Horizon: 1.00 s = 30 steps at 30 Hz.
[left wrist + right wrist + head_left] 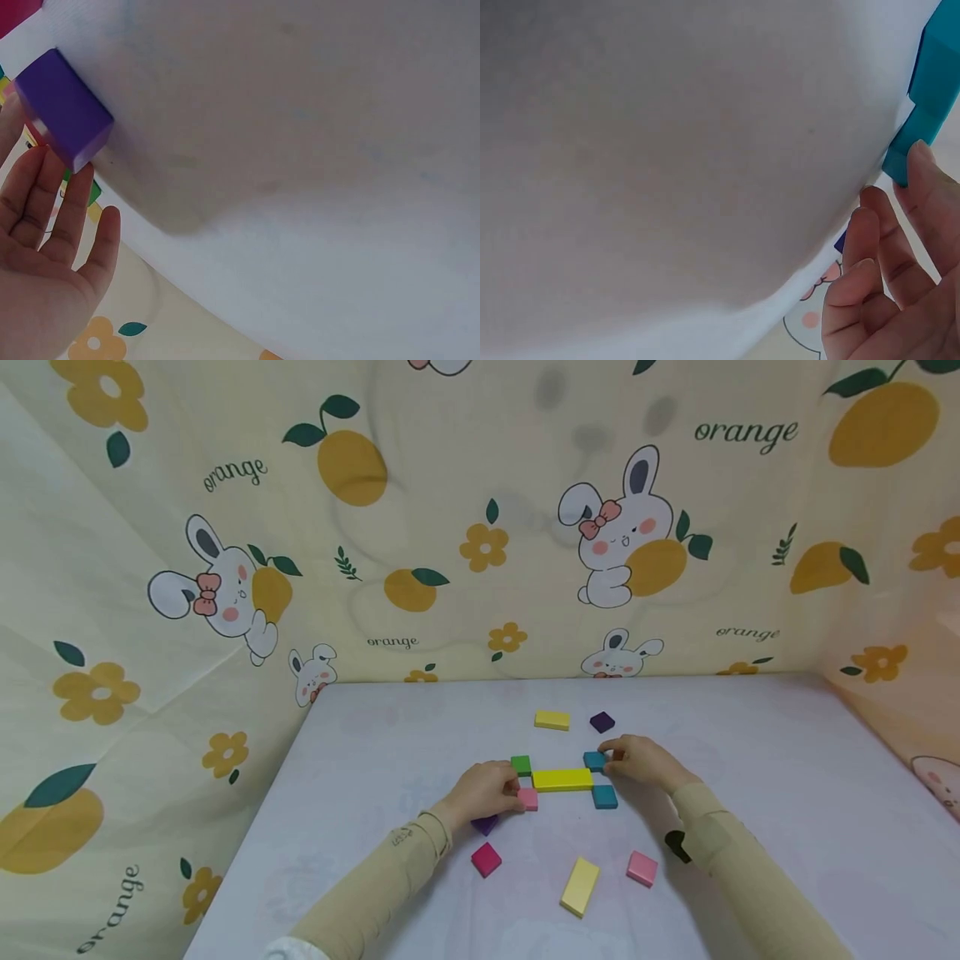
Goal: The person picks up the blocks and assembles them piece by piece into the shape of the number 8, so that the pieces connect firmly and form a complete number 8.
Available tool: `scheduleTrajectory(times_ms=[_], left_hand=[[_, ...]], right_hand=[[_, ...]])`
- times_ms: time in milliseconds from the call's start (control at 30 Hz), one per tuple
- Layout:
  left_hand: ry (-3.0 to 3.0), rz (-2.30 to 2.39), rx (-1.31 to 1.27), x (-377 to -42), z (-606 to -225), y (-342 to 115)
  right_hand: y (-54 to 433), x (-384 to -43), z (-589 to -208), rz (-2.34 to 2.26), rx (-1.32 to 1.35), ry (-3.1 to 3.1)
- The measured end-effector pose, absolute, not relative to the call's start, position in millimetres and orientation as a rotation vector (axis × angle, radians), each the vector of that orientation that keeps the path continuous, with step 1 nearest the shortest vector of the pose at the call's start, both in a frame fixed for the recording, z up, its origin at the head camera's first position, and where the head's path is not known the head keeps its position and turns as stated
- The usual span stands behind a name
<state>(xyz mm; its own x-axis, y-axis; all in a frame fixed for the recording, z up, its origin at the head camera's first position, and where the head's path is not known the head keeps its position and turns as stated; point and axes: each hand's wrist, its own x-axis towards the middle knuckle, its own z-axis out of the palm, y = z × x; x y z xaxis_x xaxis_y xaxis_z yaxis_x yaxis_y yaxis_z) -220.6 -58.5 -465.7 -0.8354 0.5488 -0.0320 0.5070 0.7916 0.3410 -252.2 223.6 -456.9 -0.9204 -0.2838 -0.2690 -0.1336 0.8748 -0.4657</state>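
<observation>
My left hand (483,793) pinches a pink block (529,799) at the left end of a long yellow block (562,780). Just above the pink one sits a green block (521,766). A purple block (64,109) lies beside the left fingers, partly covered by the hand in the head view. At the yellow block's upper right corner, my right hand (647,762) pinches a blue block (594,762) between thumb and fingertips. Another blue block (604,797) stands at the lower right corner, near the right thumb in the right wrist view.
Behind the arrangement lie a pale yellow block (552,721) and a dark purple block (602,722). Nearer the front are a crimson block (487,860), a pale yellow block (580,887) and a pink block (642,868). A patterned cloth (450,460) hangs behind the white table (360,760).
</observation>
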Motion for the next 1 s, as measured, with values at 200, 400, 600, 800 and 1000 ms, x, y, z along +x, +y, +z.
scheduleTrajectory(times_ms=[200,400,600,800,1000], left_hand=[[2.840,0.505,0.838,-221.1,-466.7,-58.9],[2.842,0.508,0.824,-221.3,-467.2,-58.7],[2.840,0.514,0.817,-222.3,-467.9,-58.8],[2.825,0.533,0.795,-221.3,-467.4,-58.9],[2.819,0.545,0.784,-219.7,-466.7,-58.0]], right_hand=[[224.7,-250.7,-458.5,-0.659,-0.325,2.723],[223.9,-248.9,-458.2,-0.676,-0.319,2.717],[224.2,-246.3,-455.3,-0.678,-0.309,2.710],[223.1,-238.5,-447.3,-0.673,-0.311,2.732],[226.1,-227.0,-438.1,-0.636,-0.360,2.824]])
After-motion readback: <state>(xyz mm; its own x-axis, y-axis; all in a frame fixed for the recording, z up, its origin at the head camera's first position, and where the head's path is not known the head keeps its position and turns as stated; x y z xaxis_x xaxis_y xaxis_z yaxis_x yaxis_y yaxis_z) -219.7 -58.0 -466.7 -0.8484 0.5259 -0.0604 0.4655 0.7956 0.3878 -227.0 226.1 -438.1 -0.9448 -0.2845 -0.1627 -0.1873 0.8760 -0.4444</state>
